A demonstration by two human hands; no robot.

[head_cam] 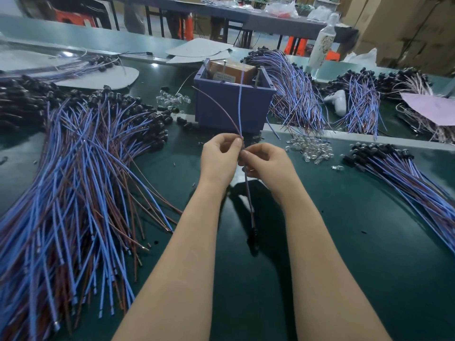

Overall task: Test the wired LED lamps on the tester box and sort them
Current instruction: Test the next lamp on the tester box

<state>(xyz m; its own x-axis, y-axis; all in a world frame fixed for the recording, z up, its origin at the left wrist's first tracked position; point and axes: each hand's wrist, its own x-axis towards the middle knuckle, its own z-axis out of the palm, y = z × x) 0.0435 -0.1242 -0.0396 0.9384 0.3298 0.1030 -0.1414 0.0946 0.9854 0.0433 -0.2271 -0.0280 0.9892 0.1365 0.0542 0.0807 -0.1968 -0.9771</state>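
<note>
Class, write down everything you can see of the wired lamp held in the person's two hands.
The wired lamp is one blue lead and one brown lead ending in a black holder, which hangs blurred at the bottom. Left hand and right hand pinch the leads mid-length. Above them the blue lead rises straight before the tester box; the brown one bows leftward.

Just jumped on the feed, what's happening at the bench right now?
A person holds one wired LED lamp in both hands: the left hand and right hand pinch its leads just in front of the tester box. The blue lead points up across the box, the brown lead bows left; whether either touches a contact is unclear. The black head hangs toward the person. A large pile of lamps lies left, a smaller pile right.
</note>
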